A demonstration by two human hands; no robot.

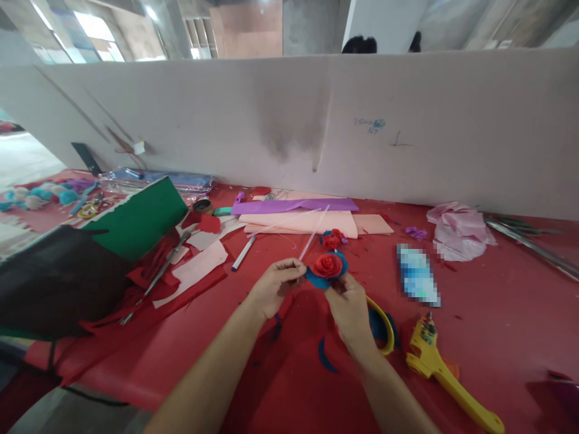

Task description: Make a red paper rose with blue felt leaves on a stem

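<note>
A red paper rose (pixel 327 266) with blue paper around its outer edge is held between my two hands above the red table. My left hand (pixel 281 288) pinches the blue edge on the rose's left side. From below and to the right, my right hand (pixel 350 308) grips the rose's base, fingers closed; part of that grip is hidden. Just behind the rose lies a smaller red flower (pixel 332 239) with blue and purple bits. A blue paper scrap (pixel 326 357) lies on the table below my hands. Beside my right wrist is a yellow ring-shaped handle (pixel 385 330).
A yellow glue gun (pixel 436 367) lies at right, near a blurred-out blue-white item (pixel 418 274). Crumpled pink paper (pixel 461 232) is farther back. Scissors (pixel 158 277) rest on red strips at left, near a marker (pixel 243 253) and a green-sided box (pixel 140 220). A white partition (pixel 203 120) stands behind.
</note>
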